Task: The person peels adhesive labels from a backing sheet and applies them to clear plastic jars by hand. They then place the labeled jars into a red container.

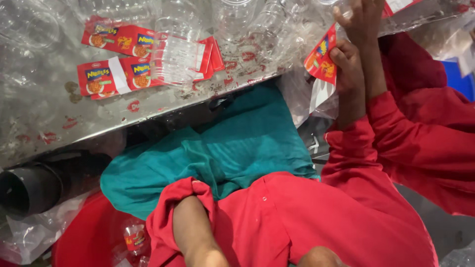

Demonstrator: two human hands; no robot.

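While the left forearm (190, 232) hangs low, fingers unseen, right-hand fingers (341, 57) pinch a red label (321, 59).

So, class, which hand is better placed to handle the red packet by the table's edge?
Right: the right hand already grips the red packet, while the left forearm hangs low, its hand out of frame.

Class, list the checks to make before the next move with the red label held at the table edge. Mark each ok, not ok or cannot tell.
1. Left hand grips the red label: ok.
2. Right hand holds something: cannot tell.
3. Spare labels lie on the steel table: ok.
4. Clear jars on the table: ok.
5. Table surface clean: not ok, red scraps stuck on it.
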